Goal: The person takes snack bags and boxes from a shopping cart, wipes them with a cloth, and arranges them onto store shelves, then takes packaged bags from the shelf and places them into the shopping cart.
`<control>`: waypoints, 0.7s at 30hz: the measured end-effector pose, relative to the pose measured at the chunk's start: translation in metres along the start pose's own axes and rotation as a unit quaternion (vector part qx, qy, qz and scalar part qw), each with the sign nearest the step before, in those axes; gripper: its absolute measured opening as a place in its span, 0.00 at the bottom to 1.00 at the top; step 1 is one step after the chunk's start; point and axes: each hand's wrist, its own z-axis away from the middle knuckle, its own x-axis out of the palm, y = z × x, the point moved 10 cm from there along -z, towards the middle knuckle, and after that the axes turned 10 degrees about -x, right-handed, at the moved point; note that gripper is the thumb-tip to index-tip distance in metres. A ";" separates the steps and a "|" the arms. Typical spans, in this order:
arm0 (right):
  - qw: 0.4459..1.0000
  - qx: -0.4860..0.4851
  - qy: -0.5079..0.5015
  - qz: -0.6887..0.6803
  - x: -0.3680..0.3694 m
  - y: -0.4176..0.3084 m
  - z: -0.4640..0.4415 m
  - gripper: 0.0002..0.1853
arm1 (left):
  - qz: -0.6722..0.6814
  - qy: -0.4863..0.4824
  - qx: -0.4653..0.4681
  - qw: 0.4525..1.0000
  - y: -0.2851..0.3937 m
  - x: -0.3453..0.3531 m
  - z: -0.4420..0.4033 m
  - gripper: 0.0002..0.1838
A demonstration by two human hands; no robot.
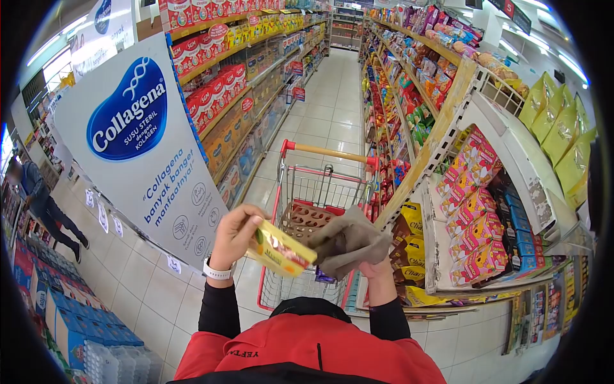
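In my left hand (238, 235) is a flat yellow box (281, 248) with a red and brown picture, gripped at its upper left end. A grey-brown cloth bag (352, 242) with its mouth open hangs from my right hand (376, 265), whose fingers are mostly hidden behind the fabric. The box's right end is close to the bag's opening; whether they touch I cannot tell. Beneath both hands stands a metal shopping cart (327, 153) with red trim and an orange handle. A small purple packet (325, 276) shows under the bag.
A tall Collagena sign (137, 153) rises close on the left, beside shelves of red boxes (216, 96). Close on the right is a rack with pink packets (474, 221) and yellow bags (409, 256). A tiled aisle (329, 96) runs ahead. Another person (41, 198) is at far left.
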 end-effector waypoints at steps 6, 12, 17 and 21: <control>0.985 0.059 -0.122 0.111 -0.027 0.121 0.039 0.17 | -0.113 0.038 0.135 0.984 0.011 0.046 -0.007 0.04; 0.934 0.028 -0.224 0.275 0.046 0.104 0.043 0.29 | 0.015 0.099 0.167 0.981 0.015 0.056 0.003 0.03; 0.961 -0.027 -0.184 0.207 0.071 0.072 0.036 0.40 | 0.075 0.025 0.193 0.978 0.030 0.059 0.004 0.02; 0.874 -0.161 -0.278 0.366 0.062 0.057 0.015 0.41 | 0.143 -0.021 0.161 0.976 0.029 0.054 0.001 0.06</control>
